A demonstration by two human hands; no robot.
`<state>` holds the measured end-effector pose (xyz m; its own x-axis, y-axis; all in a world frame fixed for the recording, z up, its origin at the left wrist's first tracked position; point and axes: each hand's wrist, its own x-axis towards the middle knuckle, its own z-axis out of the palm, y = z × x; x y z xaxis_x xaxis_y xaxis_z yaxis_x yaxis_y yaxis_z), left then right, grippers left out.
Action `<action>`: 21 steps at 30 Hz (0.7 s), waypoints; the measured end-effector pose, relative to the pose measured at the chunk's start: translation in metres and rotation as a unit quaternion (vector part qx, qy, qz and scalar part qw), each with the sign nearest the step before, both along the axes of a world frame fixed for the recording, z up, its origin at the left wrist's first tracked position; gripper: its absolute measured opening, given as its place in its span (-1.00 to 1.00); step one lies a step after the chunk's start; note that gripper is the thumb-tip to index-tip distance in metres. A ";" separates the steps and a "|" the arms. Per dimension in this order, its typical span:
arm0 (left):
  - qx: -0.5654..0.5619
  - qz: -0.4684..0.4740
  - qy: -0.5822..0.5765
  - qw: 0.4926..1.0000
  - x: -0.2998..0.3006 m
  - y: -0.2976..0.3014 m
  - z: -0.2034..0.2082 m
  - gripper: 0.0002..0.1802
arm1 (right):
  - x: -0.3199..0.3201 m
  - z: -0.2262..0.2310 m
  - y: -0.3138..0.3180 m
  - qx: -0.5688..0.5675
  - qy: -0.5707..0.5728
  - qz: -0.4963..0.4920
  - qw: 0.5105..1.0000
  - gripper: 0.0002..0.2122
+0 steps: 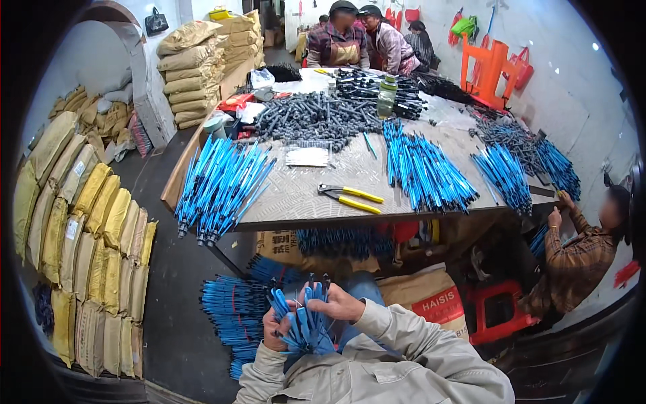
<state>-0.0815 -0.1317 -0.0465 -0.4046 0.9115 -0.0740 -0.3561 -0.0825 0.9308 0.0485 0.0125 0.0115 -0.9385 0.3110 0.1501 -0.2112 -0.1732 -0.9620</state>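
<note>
In my lap, at the lower middle, I hold a loose bunch of thin blue sticks with black ends [311, 328]. My left hand [274, 331] is wrapped round the bunch from the left. The fingers of my right hand [340, 304] close on the upper ends of several sticks. Left of my hands, stacked bundles of the same sticks [229, 303] lie low down, with red ties round some. On the table [289, 198] ahead lie pincers with yellow handles [361, 194], between a left heap of blue sticks [222, 178] and a right one [427, 168].
Dark grey plastic parts [316, 116] are piled mid-table, beside a clear bottle [386, 97]. A co-worker [579, 252] sits at the right by a red stool [494, 313]; others [343, 40] are at the far end. Stacked sacks [87, 236] stand on the left.
</note>
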 end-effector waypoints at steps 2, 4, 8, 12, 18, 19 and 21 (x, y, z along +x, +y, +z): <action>0.052 0.049 -0.054 0.996 0.006 0.007 -0.002 -0.72 | -0.002 -0.007 0.000 0.030 0.003 -0.017 0.999 -0.81; 0.077 0.074 -0.082 0.991 0.008 0.011 0.001 -0.77 | -0.004 -0.012 -0.003 0.083 0.008 -0.052 0.995 -0.83; 0.113 0.019 0.005 0.993 0.005 0.011 0.014 -0.76 | -0.008 -0.014 -0.010 0.136 0.038 -0.044 0.989 -0.83; 0.102 -0.001 0.162 0.982 0.002 0.005 0.026 -0.73 | -0.006 -0.015 -0.018 0.012 -0.017 -0.061 0.998 -0.82; 0.061 0.008 0.066 0.996 0.007 -0.009 0.032 -0.62 | -0.009 -0.008 -0.027 0.086 -0.003 -0.087 0.992 -0.82; 0.063 0.003 0.067 0.996 0.007 -0.010 0.033 -0.63 | -0.009 -0.004 -0.029 0.103 0.006 -0.086 0.991 -0.82; 0.075 -0.008 0.083 0.994 0.004 -0.011 0.030 -0.64 | -0.009 0.001 -0.029 0.120 0.015 -0.085 0.989 -0.82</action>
